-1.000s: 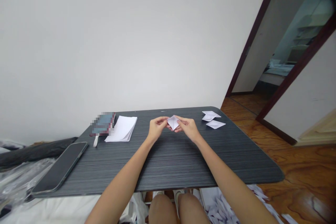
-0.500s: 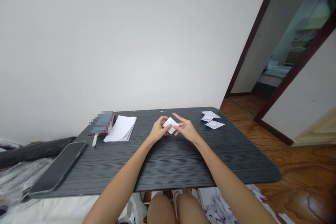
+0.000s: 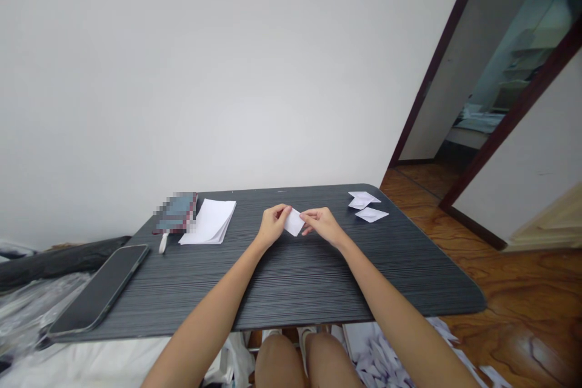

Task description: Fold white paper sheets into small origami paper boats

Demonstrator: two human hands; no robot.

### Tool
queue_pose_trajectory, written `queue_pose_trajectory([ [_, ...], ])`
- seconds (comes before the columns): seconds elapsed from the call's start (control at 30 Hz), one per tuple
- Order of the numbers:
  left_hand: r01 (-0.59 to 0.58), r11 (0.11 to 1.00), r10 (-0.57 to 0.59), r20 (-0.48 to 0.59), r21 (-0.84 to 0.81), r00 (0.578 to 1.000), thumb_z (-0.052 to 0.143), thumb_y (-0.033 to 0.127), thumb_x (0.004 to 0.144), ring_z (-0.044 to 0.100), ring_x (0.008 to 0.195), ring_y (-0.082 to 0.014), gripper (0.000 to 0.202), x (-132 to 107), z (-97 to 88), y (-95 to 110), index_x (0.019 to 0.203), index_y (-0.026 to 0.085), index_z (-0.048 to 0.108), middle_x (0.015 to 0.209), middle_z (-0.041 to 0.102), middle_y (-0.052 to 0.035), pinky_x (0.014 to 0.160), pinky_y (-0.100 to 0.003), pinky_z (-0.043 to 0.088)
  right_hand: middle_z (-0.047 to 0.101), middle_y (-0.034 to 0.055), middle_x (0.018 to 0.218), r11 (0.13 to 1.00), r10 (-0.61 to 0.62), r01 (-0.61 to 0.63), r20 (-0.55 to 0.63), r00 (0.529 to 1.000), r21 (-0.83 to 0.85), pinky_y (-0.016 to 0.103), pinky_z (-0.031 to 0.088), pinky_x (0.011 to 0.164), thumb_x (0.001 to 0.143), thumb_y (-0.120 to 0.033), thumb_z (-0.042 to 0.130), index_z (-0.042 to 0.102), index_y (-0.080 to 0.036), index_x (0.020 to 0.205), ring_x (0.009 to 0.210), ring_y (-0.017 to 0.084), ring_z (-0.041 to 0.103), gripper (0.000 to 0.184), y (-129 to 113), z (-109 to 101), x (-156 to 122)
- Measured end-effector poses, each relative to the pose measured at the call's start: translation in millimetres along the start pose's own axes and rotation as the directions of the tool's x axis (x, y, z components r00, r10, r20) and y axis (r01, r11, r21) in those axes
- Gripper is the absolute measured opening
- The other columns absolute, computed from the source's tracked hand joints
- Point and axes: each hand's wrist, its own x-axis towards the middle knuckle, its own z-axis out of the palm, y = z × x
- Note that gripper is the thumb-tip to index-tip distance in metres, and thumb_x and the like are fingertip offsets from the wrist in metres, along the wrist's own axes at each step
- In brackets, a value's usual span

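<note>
At the frame's centre, above the tabletop (image 3: 291, 279), left hand (image 3: 271, 225) and right hand (image 3: 322, 225) each pinch the folded paper (image 3: 294, 222), grip closed.

place: a home room
signs: wood floor (image 3: 513, 291); open doorway (image 3: 491, 85) to a furnished room; small dark table (image 3: 291, 279); phone (image 3: 97, 288); bare white wall (image 3: 218, 73)

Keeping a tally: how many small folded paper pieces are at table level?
3. Farther folded piece and nearer folded piece lie at the table's far right corner; held piece sits between left hand and right hand. Others may be hidden.
</note>
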Motion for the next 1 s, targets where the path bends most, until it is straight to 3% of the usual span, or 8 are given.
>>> queue_pose_trajectory([
  [0.07, 0.066, 0.995, -0.064, 0.022, -0.075, 0.998, 0.044, 0.039, 0.076, 0.047, 0.045, -0.0084, 0.033, 0, 0.9, -1, 0.071, 0.01, 0.06, 0.053, 0.055, -0.0003, 0.041, -0.018, 0.035, 0.062, 0.0047, 0.057, 1.0, 0.008, -0.008, -0.014, 1.0, 0.01, 0.023, 0.049, 0.043, 0.06, -0.038, 0.062, 0.065, -0.008, 0.074, 0.049, 0.012, 0.057, 0.033, 0, -1, 1],
  [0.13, 0.142, 0.974, -0.13, 0.075, -0.179, 0.989, 0.046, 0.04, 0.075, 0.048, 0.04, -0.0085, 0.036, 0, 1.8, -2, 0.085, 0.009, 0.059, 0.055, 0.058, -0.0014, 0.038, -0.019, 0.036, 0.061, 0.0035, 0.053, 1.0, 0.001, -0.001, -0.063, 0.998, 0.001, 0.022, 0.047, 0.04, 0.059, -0.037, 0.063, 0.065, -0.008, 0.072, 0.043, 0.01, 0.054, 0.032, 1, -3, 2],
  [0.27, 0.212, 0.915, -0.152, 0.193, -0.343, 0.969, 0.057, 0.035, 0.068, 0.057, 0.047, -0.0125, 0.061, 0, 1.6, -4, 0.121, 0.011, 0.038, 0.067, 0.064, -0.0036, 0.047, -0.023, 0.045, 0.06, 0.0025, 0.049, 1.0, 0.012, -0.01, -0.167, 0.986, 0.01, 0.021, 0.044, 0.036, 0.059, -0.036, 0.063, 0.062, -0.008, 0.068, 0.039, 0.01, 0.053, 0.029, 1, -6, 3],
  [0.43, 0.203, 0.899, -0.111, 0.245, -0.388, 0.963, 0.055, 0.033, 0.071, 0.059, 0.05, -0.0141, 0.063, 2, -1.7, -3, 0.125, 0.009, 0.032, 0.063, 0.063, -0.0035, 0.053, -0.027, 0.048, 0.06, 0.0024, 0.049, 0.997, 0.04, -0.028, -0.178, 0.983, 0.071, 0.02, 0.043, 0.036, 0.062, -0.033, 0.061, 0.059, -0.009, 0.067, 0.038, 0.01, 0.054, 0.025, 3, -7, 5],
  [0.5, 0.155, 0.925, -0.062, 0.266, -0.348, 0.962, 0.052, 0.033, 0.073, 0.059, 0.054, -0.0137, 0.054, 1, -3.4, -3, 0.12, 0.009, 0.041, 0.068, 0.064, -0.0057, 0.057, -0.028, 0.048, 0.061, 0.003, 0.051, 0.996, 0.042, -0.026, -0.183, 0.982, 0.091, 0.02, 0.042, 0.035, 0.063, -0.032, 0.06, 0.058, -0.009, 0.073, 0.04, 0.012, 0.056, 0.025, 5, -9, 6],
  [0.67, -0.084, 0.99, 0.115, 0.303, -0.112, 0.946, 0.059, 0.029, 0.068, 0.057, 0.084, -0.0167, 0.035, -2, -8.4, -2, 0.102, 0.018, 0.059, 0.111, 0.052, -0.0104, 0.071, -0.028, 0.046, 0.059, 0.0015, 0.045, 0.998, 0.017, -0.004, -0.19, 0.982, 0.067, 0.019, 0.038, 0.031, 0.066, -0.032, 0.057, 0.05, -0.012, 0.086, 0.042, 0.017, 0.059, 0.029, 7, -10, 5],
  [0.8, -0.214, 0.976, 0.198, 0.242, 0.043, 0.95, 0.053, 0.027, 0.074, 0.05, 0.1, -0.02, 0.026, -2, -10.4, -2, 0.097, 0.019, 0.062, 0.11, 0.053, -0.0094, 0.085, -0.033, 0.04, 0.059, 0.0003, 0.047, 0.999, -0.006, 0.012, -0.12, 0.993, 0.049, 0.019, 0.038, 0.034, 0.067, -0.036, 0.056, 0.046, -0.015, 0.078, 0.045, 0.017, 0.06, 0.026, 7, -10, 4],
  [1.0, -0.274, 0.937, 0.224, 0.228, 0.216, 0.947, 0.043, 0.028, 0.08, 0.051, 0.098, -0.0172, 0.027, -3, -11.3, -11, 0.101, 0.022, 0.059, 0.105, 0.057, -0.0053, 0.088, -0.034, 0.038, 0.061, 0.0026, 0.066, 0.978, -0.097, 0.081, -0.08, 0.992, -0.191, 0.022, 0.045, 0.052, 0.065, -0.029, 0.057, 0.053, -0.014, 0.08, 0.058, 0.011, 0.058, 0.022, 16, -13, 7],
])
